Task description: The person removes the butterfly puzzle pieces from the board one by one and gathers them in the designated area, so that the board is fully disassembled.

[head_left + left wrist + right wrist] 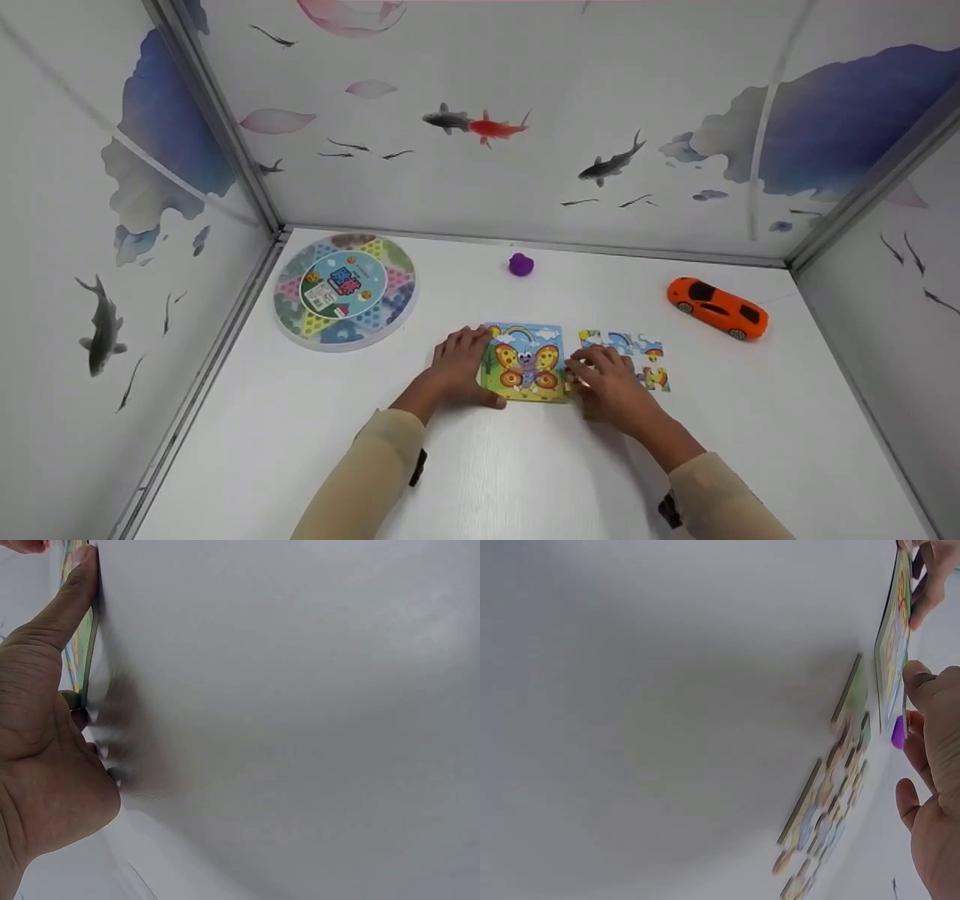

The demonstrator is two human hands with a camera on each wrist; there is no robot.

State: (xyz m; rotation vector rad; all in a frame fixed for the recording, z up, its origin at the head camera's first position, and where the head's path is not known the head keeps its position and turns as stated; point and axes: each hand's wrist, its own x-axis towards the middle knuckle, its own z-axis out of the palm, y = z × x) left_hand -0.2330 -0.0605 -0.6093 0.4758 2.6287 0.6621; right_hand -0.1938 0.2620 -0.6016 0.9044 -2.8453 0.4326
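A square puzzle board (527,360) with a butterfly picture lies on the white table. My left hand (463,369) grips its left side, fingers along the upper left edge and the thumb (79,585) at the lower edge. At the board's right edge, my right hand (613,386) pinches a thin flat puzzle piece (906,701), seen almost edge-on between thumb and fingers. Several loose puzzle pieces (656,377) lie just right of the board, partly hidden under the right hand. In the right wrist view these pieces (821,802) are spread close together on the table.
A round board-game box (397,300) lies at the back left of the table (480,472). Behind the board sits a small purple toy (521,264). An orange toy car (718,307) stands at the right. Printed wall panels (525,195) enclose the back and sides.
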